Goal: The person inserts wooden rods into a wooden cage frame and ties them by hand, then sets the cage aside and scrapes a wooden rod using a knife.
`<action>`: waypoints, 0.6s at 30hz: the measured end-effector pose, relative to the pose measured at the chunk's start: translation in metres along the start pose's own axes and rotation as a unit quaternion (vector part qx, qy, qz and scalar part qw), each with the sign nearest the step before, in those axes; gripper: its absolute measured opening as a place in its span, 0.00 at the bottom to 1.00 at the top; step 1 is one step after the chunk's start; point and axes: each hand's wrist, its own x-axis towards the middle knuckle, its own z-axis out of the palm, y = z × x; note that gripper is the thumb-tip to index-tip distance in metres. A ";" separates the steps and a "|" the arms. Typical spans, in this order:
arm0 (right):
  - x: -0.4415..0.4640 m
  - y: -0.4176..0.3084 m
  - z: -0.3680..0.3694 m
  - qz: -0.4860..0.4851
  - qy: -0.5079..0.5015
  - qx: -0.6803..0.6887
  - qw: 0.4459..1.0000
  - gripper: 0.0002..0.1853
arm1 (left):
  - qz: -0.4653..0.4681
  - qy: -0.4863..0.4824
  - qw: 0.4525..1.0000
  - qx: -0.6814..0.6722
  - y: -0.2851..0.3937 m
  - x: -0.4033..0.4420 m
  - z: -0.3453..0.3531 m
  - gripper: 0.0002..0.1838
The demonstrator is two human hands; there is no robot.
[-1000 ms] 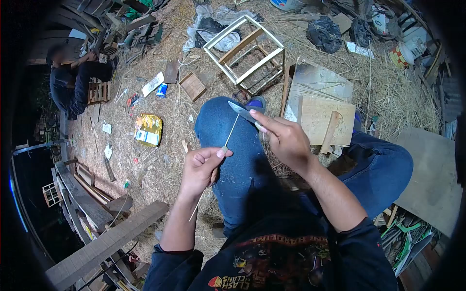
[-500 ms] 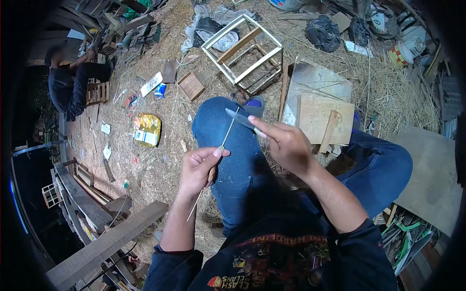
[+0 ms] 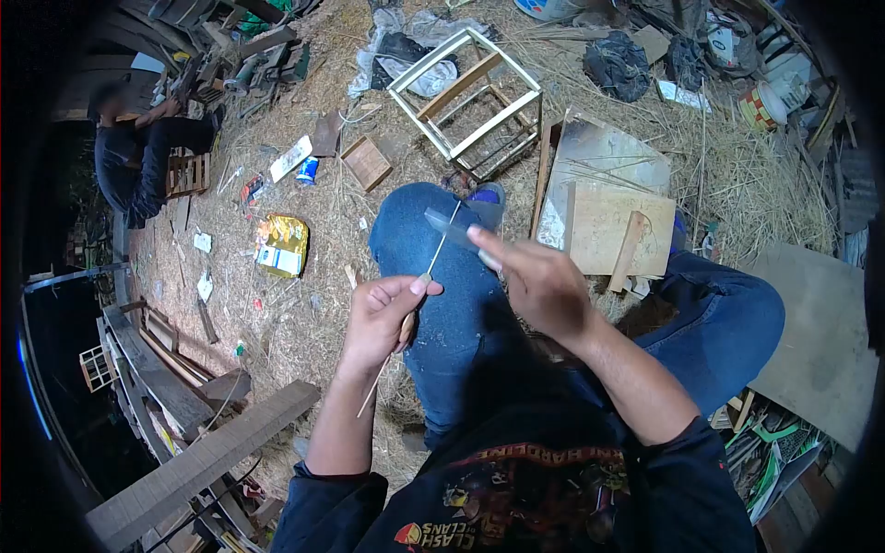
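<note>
Thin stick (image 3: 437,256), pale and straight, slants across the front of a raised denim knee (image 3: 401,230), its lower end poking out below the fist beside the forearm. Over on the left, another person (image 3: 129,157) sits by a slatted crate (image 3: 189,175), and nearer in a gold packet (image 3: 282,244) lies on the straw-strewn floor. Next comes the left hand (image 3: 383,313), closed round the stick's middle with the thumb pressed on top. I'd reckon the piece weighs almost nothing; it looks stiff along its length but slim enough to bend or snap if pushed sideways, and smooth enough to twist unless pinched firmly. That middle hold seems the sensible one, well below the steel. Across the upper part lies a knife (image 3: 437,217), its blade blurred, so I can't tell how deeply the edge bites, if at all. Beyond it stands an open wooden frame (image 3: 493,125). The right hand (image 3: 544,276) is wrapped about the knife, forefinger laid along it, the handle hidden in the palm. Farthest right, a pale board (image 3: 595,221) carries a short wooden strip (image 3: 630,249).
</note>
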 end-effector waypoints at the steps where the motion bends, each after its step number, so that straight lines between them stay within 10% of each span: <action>1: -0.003 -0.008 -0.005 0.016 -0.037 -0.036 0.999 0.22 | 0.000 0.000 1.000 -0.001 0.000 0.000 -0.001 0.17; 18: 0.000 -0.004 -0.005 -0.007 0.001 -0.046 0.999 0.23 | 0.005 0.026 0.999 0.019 -0.001 0.000 0.007 0.14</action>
